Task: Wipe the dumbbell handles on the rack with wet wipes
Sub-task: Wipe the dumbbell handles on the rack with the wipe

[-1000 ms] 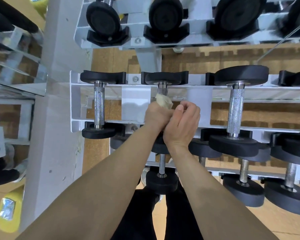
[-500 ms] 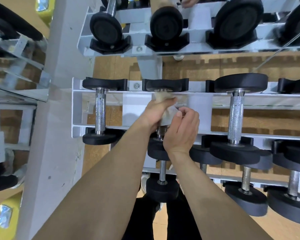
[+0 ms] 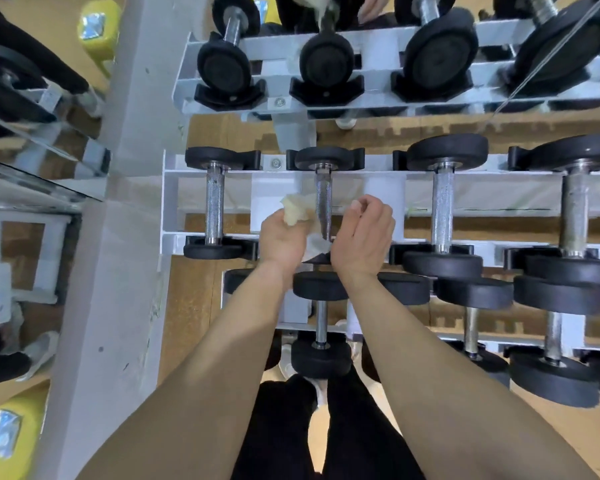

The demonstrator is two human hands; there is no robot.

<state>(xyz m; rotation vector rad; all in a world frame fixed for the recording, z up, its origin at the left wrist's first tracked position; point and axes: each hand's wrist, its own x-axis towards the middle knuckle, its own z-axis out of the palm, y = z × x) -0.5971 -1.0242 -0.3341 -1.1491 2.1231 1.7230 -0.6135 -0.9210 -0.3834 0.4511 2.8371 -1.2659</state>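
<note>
A white three-tier rack (image 3: 169, 202) holds black dumbbells with knurled steel handles. My left hand (image 3: 283, 239) grips a crumpled pale wet wipe (image 3: 295, 210) just left of the second dumbbell's handle (image 3: 323, 202) on the middle tier. A loose end of the wipe hangs down beside the handle's near end. My right hand (image 3: 362, 233) hovers on the right of that handle with its fingers loosely curled, holding nothing I can see. Most of the handle is bare.
More dumbbells lie left (image 3: 213, 206) and right (image 3: 443, 209) on the same tier, and others on the tier below (image 3: 321, 323). A mirror behind shows the rack's reflection (image 3: 326, 64). A grey pillar (image 3: 118, 271) stands at the left. Yellow objects (image 3: 7, 441) sit at the left edge.
Both hands have come off the second handle. The left hand drew the wipe back toward me and to the left, and the right hand moved to the handle's right side.
</note>
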